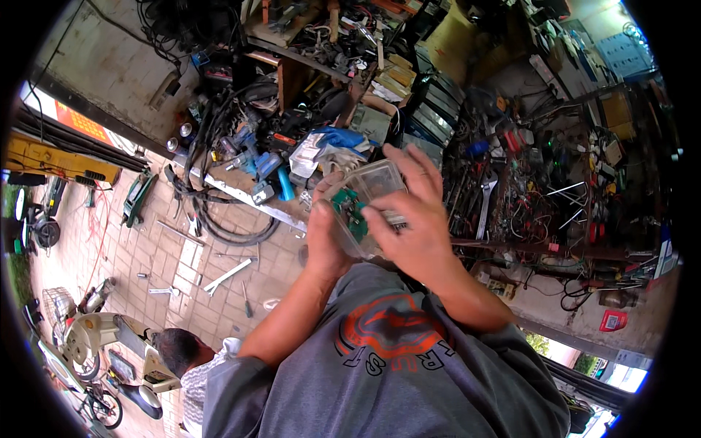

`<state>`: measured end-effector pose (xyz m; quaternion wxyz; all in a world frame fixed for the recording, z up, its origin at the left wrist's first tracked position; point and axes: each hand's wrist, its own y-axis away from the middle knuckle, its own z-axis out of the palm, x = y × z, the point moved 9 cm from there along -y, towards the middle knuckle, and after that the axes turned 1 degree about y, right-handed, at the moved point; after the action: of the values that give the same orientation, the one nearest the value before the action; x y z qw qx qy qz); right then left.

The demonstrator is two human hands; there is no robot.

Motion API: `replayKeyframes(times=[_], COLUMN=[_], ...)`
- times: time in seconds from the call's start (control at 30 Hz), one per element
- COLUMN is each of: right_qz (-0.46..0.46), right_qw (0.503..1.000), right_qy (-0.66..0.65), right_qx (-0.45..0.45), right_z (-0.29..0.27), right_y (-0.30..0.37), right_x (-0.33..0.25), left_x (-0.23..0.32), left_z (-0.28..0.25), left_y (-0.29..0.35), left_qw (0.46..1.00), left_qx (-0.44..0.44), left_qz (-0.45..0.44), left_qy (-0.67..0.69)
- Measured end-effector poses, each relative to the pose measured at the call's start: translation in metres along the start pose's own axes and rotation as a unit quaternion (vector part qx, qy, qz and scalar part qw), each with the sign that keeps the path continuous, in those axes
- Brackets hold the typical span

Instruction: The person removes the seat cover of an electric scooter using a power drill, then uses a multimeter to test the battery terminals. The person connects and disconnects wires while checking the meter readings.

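Note:
A clear plastic box [342, 228] with its see-through lid [381, 180] standing open is in front of my chest. My left hand [326, 237] grips it from the left, thumb along the near side and fingertips showing at the far rim. Small green pieces [350, 203] lie inside; their kind is too small to tell. My right hand [418, 219] reaches over the box from the right. Its thumb and index finger close together at the green pieces, while the other fingers stretch out past the lid. What lies between those fingertips is hidden.
Beyond my hands, a cluttered bench holds blue power tools [267, 165], a blue-and-white bag [328, 150] and black hoses [212, 146]. At right, a rack carries many tools, including a wrench [487, 197]. Tools lie on the paved floor [175, 255]; a person [186, 358] is near a scooter [109, 332].

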<state>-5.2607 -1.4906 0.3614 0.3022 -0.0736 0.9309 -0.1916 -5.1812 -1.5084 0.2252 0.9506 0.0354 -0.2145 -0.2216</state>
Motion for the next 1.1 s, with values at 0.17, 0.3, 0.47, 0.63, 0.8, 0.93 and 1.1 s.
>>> replayKeyframes(times=[0.17, 0.3, 0.47, 0.63, 0.8, 0.93, 1.1], right_qz=[0.251, 0.284, 0.127, 0.091, 0.108, -0.024, 0.005], right_qw=[0.853, 0.801, 0.89, 0.938, 0.947, 0.975, 0.977], right_qy=[-0.452, -0.524, -0.434, -0.33, -0.3, -0.217, -0.211], right_qx=[0.072, 0.06, 0.059, 0.051, 0.044, 0.05, 0.04], right_z=[0.001, 0.038, 0.034, 0.029, 0.022, 0.02, 0.017], right_y=[0.024, 0.049, 0.037, 0.036, 0.032, 0.035, 0.03], right_x=[0.075, 0.085, 0.04, 0.029, 0.018, 0.009, 0.013], left_x=[-0.001, -0.01, -0.008, 0.0, 0.007, 0.009, 0.016], left_z=[-0.003, 0.005, -0.002, -0.001, 0.002, 0.002, 0.016], left_y=[0.006, 0.01, 0.013, 0.014, 0.017, 0.02, 0.024], left_qw=[0.996, 0.994, 0.999, 0.986, 0.977, 0.974, 0.962], left_qx=[0.002, 0.002, -0.006, -0.031, -0.024, -0.03, -0.055], left_qz=[-0.062, -0.104, -0.037, 0.026, 0.062, 0.064, 0.087], left_qy=[0.071, 0.009, -0.038, -0.163, -0.203, -0.214, -0.252])
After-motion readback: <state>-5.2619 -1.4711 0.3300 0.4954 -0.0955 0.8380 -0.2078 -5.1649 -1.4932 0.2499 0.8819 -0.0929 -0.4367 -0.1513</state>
